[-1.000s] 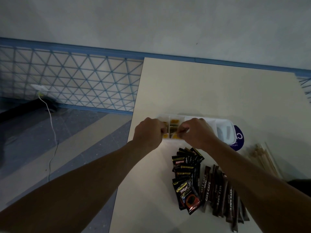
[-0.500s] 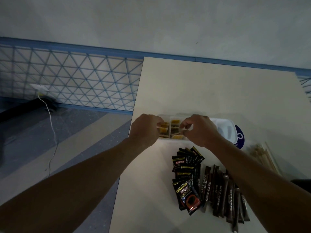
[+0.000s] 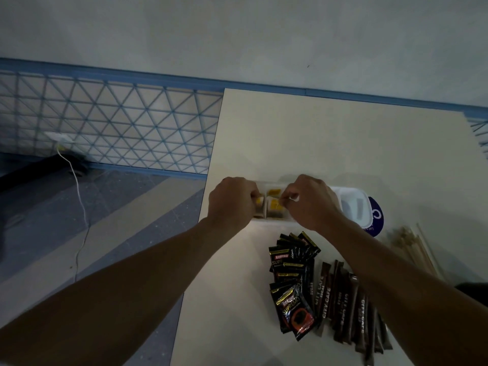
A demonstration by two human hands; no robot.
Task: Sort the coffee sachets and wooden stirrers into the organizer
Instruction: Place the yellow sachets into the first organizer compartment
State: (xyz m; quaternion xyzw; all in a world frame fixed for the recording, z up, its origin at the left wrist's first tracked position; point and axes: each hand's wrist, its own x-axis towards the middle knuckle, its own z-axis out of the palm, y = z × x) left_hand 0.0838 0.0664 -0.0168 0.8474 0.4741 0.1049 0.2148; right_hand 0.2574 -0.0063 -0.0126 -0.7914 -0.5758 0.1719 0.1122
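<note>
White plastic organizer (image 3: 355, 207), laid flat on the surface (image 3: 317, 143) with its long axis running left to right. Small yellow-labelled packets (image 3: 274, 206) are held in its left compartments. Black coffee sachets (image 3: 291, 278) are fanned in an overlapping pile just in front of the organizer. Brown stick sachets (image 3: 346, 310) are laid side by side farther in front of the organizer, toward its right end. Wooden stirrers (image 3: 412, 247), blurred, are bundled to the right of the organizer.

Left hand (image 3: 232, 200) and right hand (image 3: 309, 202) side by side, backs up, fingers (image 3: 286, 197) curled inward.
</note>
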